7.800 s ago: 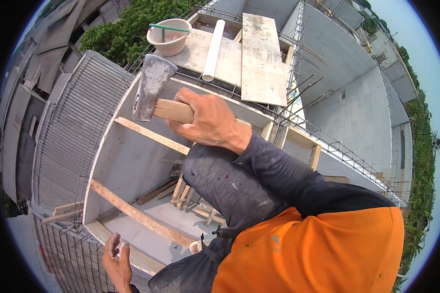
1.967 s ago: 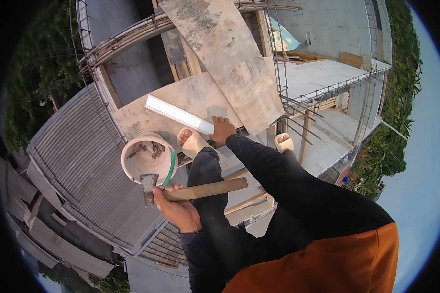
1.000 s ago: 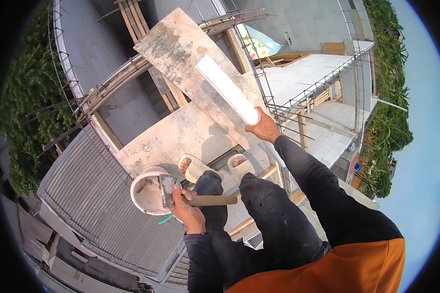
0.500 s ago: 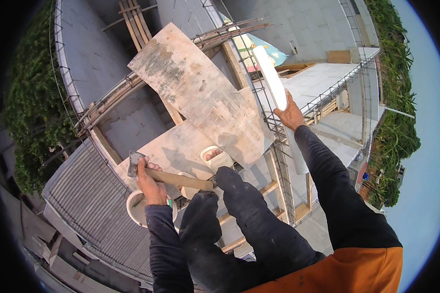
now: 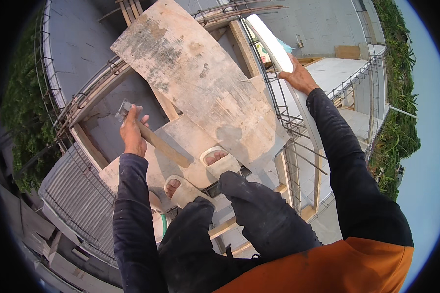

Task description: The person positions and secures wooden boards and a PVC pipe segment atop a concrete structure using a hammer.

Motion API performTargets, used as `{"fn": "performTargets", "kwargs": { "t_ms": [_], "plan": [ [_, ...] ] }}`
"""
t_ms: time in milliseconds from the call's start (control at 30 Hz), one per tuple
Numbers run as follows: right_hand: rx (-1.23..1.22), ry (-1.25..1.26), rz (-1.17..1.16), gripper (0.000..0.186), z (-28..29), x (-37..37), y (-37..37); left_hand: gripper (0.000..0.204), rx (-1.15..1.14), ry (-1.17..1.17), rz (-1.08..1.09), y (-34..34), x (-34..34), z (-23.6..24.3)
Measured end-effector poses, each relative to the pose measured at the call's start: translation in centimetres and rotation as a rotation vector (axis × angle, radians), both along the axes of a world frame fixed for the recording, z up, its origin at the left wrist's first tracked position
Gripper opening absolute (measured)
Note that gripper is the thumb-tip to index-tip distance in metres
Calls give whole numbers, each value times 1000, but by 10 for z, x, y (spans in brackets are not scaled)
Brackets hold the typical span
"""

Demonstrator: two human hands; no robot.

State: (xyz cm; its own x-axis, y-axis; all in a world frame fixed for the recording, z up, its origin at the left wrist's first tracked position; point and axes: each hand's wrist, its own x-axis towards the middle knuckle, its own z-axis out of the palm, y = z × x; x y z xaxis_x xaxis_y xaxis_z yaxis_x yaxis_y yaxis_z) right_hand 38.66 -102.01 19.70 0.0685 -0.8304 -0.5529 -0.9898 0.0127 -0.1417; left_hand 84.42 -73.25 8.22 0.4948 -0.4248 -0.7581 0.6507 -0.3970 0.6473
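Left of the stained plywood sheet [image 5: 195, 73], the left hand [image 5: 133, 133] is gripping the wooden-handled hatchet [image 5: 166, 148] close to its head, fingers wrapped around it. On the sheet's near side, a white bucket [image 5: 156, 219] is partly showing and cream slippers [image 5: 226, 166] are resting. Right of the sheet, the right hand [image 5: 300, 78] is clasping the white pipe [image 5: 269, 41]; where its lower end is lying is hard to tell.

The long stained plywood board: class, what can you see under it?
Under the stained board, a second plywood sheet and a timber strip emerge along its lower-left edge. How far they continue, and whatever else its middle covers, cannot be seen.
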Motion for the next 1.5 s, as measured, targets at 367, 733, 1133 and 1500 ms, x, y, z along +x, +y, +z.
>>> {"fn": "performTargets", "kwargs": {
  "t_ms": [367,733,1133,1500],
  "plan": [
    [-97,-436,-532,74,-13,-60,146,56,-76,120,-26,-75,-26,-94],
    [-130,-479,-675,74,-100,-113,204,33,-207,91,-74,-75,-32,-106],
    [-52,-461,-580,78,-116,-120,199,34,-342,318,-78,-85,-25,-92],
    [-186,-285,-510,81,-88,-103,193,46,-448,-38,-55,-25,84,39]
  ]
}}
